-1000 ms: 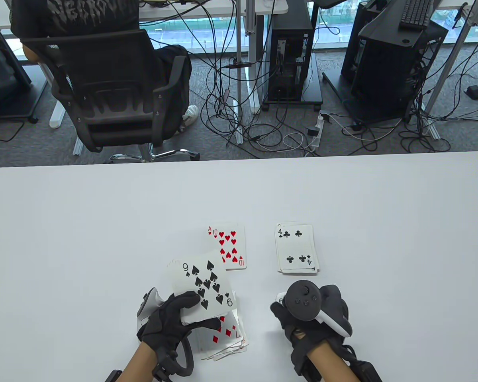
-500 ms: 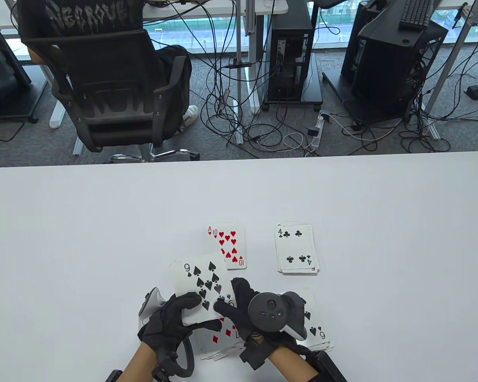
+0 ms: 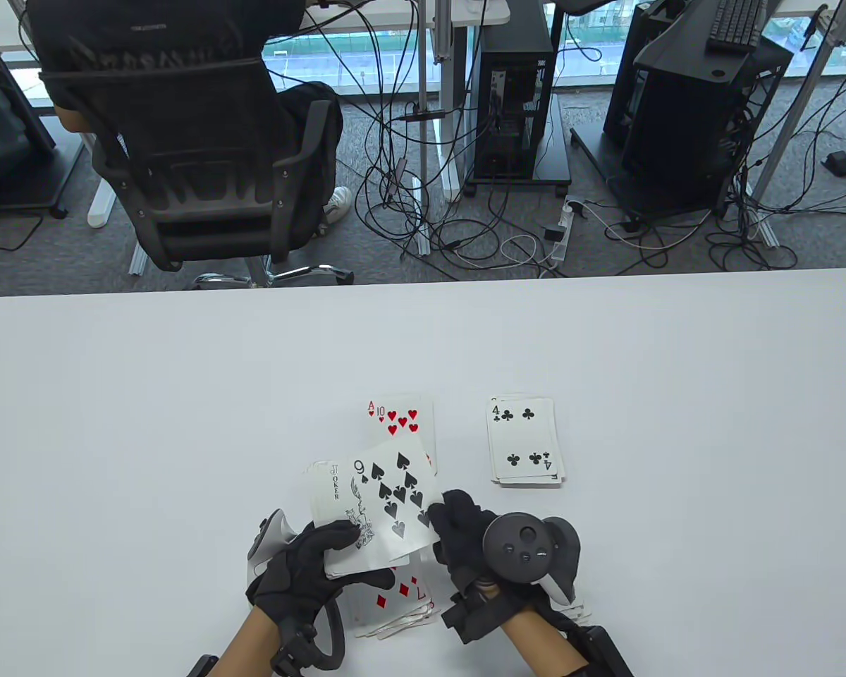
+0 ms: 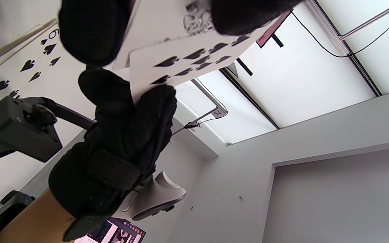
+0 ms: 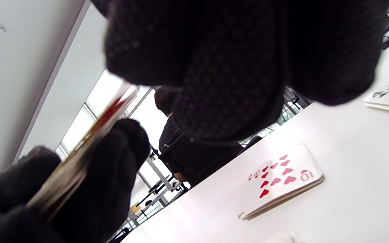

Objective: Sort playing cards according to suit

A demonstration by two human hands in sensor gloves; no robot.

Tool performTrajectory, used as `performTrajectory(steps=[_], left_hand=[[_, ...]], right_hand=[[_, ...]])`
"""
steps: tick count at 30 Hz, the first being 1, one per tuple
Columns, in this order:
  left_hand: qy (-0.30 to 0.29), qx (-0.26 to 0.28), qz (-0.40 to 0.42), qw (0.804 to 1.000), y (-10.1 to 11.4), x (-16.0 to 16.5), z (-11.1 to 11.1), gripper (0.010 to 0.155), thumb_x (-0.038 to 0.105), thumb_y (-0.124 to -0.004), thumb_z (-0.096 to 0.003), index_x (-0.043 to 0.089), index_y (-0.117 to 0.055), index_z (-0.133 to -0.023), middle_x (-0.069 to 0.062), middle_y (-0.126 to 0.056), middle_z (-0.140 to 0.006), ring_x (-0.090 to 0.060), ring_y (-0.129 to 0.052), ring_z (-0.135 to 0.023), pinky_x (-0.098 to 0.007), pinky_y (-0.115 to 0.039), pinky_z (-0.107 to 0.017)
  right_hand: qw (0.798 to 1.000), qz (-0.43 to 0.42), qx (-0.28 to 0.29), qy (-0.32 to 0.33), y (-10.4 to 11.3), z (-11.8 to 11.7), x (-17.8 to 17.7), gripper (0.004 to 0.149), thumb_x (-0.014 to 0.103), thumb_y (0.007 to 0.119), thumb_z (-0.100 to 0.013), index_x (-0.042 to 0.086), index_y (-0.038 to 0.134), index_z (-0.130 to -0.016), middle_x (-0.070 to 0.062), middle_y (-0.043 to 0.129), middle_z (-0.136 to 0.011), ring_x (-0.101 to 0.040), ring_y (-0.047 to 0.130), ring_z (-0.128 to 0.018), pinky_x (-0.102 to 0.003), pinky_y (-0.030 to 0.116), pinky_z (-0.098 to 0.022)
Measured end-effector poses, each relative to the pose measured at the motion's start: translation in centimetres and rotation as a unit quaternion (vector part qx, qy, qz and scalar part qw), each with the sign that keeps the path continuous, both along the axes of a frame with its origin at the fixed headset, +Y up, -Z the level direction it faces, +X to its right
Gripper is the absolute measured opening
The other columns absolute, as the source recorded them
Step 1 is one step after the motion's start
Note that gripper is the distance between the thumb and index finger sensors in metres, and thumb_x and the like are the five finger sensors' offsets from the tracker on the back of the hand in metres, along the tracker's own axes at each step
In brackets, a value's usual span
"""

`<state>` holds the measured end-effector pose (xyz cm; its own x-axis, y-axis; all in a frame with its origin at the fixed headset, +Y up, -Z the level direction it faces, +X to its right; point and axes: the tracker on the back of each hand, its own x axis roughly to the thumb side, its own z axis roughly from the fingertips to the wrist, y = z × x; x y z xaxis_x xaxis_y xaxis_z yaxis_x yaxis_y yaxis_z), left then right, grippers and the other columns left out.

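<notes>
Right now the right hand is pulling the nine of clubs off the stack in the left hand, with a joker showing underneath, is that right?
Not quite: the table view shows the right hand pulling the nine of spades, not clubs, off the stack in the left hand, with a joker showing underneath.

Right hand crossed from spade pile to held deck, now pinches nine of spades, slid rightward off deck; joker uncovered beneath it.
</notes>
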<state>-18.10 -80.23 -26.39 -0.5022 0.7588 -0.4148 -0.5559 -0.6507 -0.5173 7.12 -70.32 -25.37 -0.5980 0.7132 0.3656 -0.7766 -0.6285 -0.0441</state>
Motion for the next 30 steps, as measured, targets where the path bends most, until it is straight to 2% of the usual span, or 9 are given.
performTrajectory(steps=[3,8,14,18,22,26,30], left_hand=[[0.001,-0.005,0.001,1.000,-0.1,0.0,0.0,0.052,0.039,-0.065,-0.0630,0.030,-0.041,-0.108,-0.002,-0.055,-0.113,-0.033,-0.073,-0.100,-0.047,-0.079,-0.060],[0.007,-0.008,0.000,1.000,-0.1,-0.1,0.0,0.052,0.039,-0.065,-0.0630,0.030,-0.041,-0.108,-0.001,-0.055,-0.113,-0.033,-0.073,-0.100,-0.047,-0.079,-0.060],[0.024,-0.015,0.003,1.000,-0.1,-0.6,-0.1,0.052,0.040,-0.064,-0.0632,0.030,-0.041,-0.108,-0.001,-0.055,-0.113,-0.033,-0.073,-0.100,-0.047,-0.079,-0.060],[0.035,-0.016,0.009,0.999,0.0,-1.0,-0.2,0.052,0.040,-0.064,-0.0634,0.030,-0.040,-0.108,-0.001,-0.054,-0.113,-0.033,-0.073,-0.100,-0.047,-0.079,-0.060],[0.042,-0.017,0.010,0.999,0.1,-1.3,-0.3,0.052,0.040,-0.064,-0.0634,0.030,-0.040,-0.108,-0.001,-0.054,-0.113,-0.033,-0.073,-0.100,-0.047,-0.079,-0.060],[0.041,-0.018,0.009,0.999,0.1,-1.3,-0.3,0.051,0.040,-0.064,-0.0634,0.030,-0.040,-0.108,-0.001,-0.055,-0.113,-0.033,-0.073,-0.100,-0.047,-0.079,-0.060],[0.040,-0.020,0.008,0.999,0.1,-1.3,-0.2,0.051,0.040,-0.064,-0.0634,0.030,-0.040,-0.108,-0.002,-0.054,-0.113,-0.033,-0.073,-0.100,-0.047,-0.079,-0.060]], right_hand=[[0.999,-0.026,-0.020,-0.013,0.0,0.1,2.1,0.039,0.019,0.065,-0.054,-0.015,0.075,-0.070,-0.004,0.092,-0.030,-0.022,0.099,-0.021,-0.046,0.088,-0.025],[0.998,-0.020,-0.049,-0.037,0.1,0.5,5.3,0.040,0.019,0.066,-0.053,-0.016,0.075,-0.070,-0.004,0.092,-0.029,-0.022,0.099,-0.020,-0.046,0.087,-0.024],[0.985,0.080,-0.142,-0.063,-1.3,1.1,8.3,0.040,0.018,0.067,-0.053,-0.017,0.076,-0.069,-0.005,0.093,-0.027,-0.023,0.099,-0.017,-0.046,0.088,-0.022],[0.955,0.186,-0.210,-0.094,-2.7,1.4,9.5,0.041,0.018,0.067,-0.053,-0.019,0.075,-0.069,-0.005,0.093,-0.026,-0.023,0.099,-0.016,-0.046,0.087,-0.020],[0.916,0.285,-0.259,-0.112,-3.9,1.6,10.0,0.042,0.019,0.068,-0.053,-0.019,0.076,-0.069,-0.005,0.093,-0.026,-0.024,0.099,-0.014,-0.047,0.087,-0.020],[0.895,0.311,-0.300,-0.107,-5.3,1.7,10.1,0.043,0.020,0.068,-0.054,-0.020,0.076,-0.069,-0.006,0.093,-0.027,-0.025,0.099,-0.016,-0.048,0.087,-0.021],[0.881,0.339,-0.312,-0.106,-6.5,1.9,10.0,0.044,0.020,0.068,-0.054,-0.021,0.074,-0.068,-0.008,0.093,-0.028,-0.026,0.099,-0.017,-0.049,0.086,-0.022]])
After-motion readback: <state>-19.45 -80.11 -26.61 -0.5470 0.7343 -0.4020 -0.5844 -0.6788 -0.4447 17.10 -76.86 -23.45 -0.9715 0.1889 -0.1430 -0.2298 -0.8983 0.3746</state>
